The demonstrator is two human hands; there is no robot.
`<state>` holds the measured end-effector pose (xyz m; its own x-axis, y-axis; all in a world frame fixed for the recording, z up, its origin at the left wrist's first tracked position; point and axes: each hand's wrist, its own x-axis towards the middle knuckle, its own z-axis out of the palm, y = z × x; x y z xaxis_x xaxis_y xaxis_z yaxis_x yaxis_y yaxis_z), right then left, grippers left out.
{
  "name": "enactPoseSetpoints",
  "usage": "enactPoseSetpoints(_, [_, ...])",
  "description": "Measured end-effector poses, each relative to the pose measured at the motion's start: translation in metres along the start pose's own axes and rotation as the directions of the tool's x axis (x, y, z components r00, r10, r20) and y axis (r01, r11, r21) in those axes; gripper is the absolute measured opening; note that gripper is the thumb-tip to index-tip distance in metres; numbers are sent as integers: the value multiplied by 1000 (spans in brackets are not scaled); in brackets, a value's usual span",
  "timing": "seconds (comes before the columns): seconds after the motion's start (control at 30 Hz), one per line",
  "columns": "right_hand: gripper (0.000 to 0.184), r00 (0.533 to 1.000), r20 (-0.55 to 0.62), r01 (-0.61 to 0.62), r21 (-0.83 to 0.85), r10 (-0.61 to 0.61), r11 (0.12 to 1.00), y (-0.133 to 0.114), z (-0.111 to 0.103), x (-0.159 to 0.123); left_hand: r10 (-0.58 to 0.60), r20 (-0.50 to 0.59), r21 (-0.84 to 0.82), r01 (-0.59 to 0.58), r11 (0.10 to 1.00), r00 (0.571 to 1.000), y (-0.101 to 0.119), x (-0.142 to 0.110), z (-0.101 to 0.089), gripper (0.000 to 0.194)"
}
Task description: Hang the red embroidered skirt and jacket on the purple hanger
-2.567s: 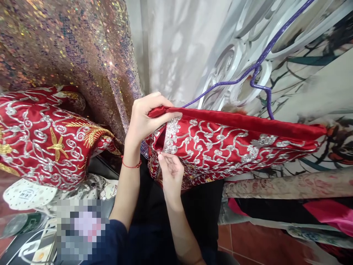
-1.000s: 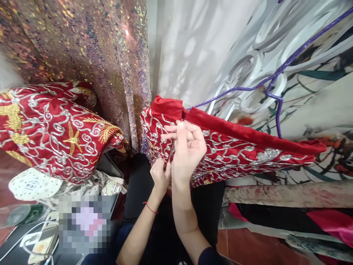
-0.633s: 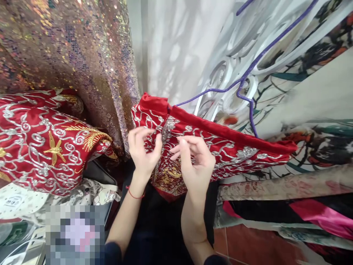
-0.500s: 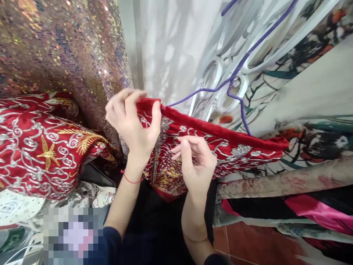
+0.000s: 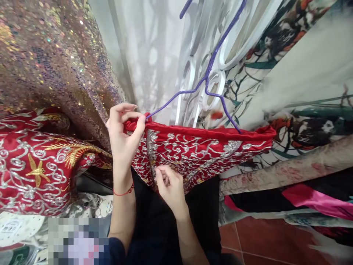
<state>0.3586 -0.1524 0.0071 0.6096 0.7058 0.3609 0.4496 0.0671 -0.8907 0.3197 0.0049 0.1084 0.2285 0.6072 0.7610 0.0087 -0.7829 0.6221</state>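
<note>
A red skirt (image 5: 198, 143) with silver and gold embroidery hangs slanting from a purple hanger (image 5: 211, 66). The hanger's two arms run down to its smooth red waistband. My left hand (image 5: 124, 132) is closed on the left end of that waistband, thumb in front, right beside the hanger's tip. Lower down, my right hand (image 5: 171, 186) is in front of the skirt by a vertical silver trim (image 5: 151, 151). Its thumb and fingertips are pressed together; what they hold, if anything, is too small to make out.
Another piece of red embroidered cloth (image 5: 35, 169) lies at the left, below a sequined fabric (image 5: 55, 55). White scrollwork (image 5: 215, 84) and a flower-printed fabric (image 5: 298, 81) stand behind the hanger. At the lower right are folded garments (image 5: 311, 195) above red floor tiles (image 5: 259, 239).
My left hand has settled on the waistband's left end beside the hanger tip. My right hand has moved down and left toward the silver trim, its fingers drawn together. The view has shifted.
</note>
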Motion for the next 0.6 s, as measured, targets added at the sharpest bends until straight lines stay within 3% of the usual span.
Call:
enactPoseSetpoints(0.1, [17,1000,11,9,-32,-9,999,6,2,2,107,-97,-59,-113,992,990,0,-10,2,38])
enactPoseSetpoints(0.23, [18,1000,-22,20,-25,-20,999,10,1,7,208,-258,-191,-261,946,944,-9,-37,7,35])
enactPoseSetpoints(0.3, [18,1000,-13,27,-30,-27,999,12,1,8,160,-230,-211,-209,955,960,-17,-54,6,29])
enactPoseSetpoints(0.43, [19,999,-25,37,-40,-38,999,16,2,9,-33,-112,-207,9,978,993,-32,-93,-2,20])
enactPoseSetpoints(0.6, [20,1000,-7,-2,-33,2,999,19,3,8,-235,-67,-318,202,926,970,-43,-143,-14,25])
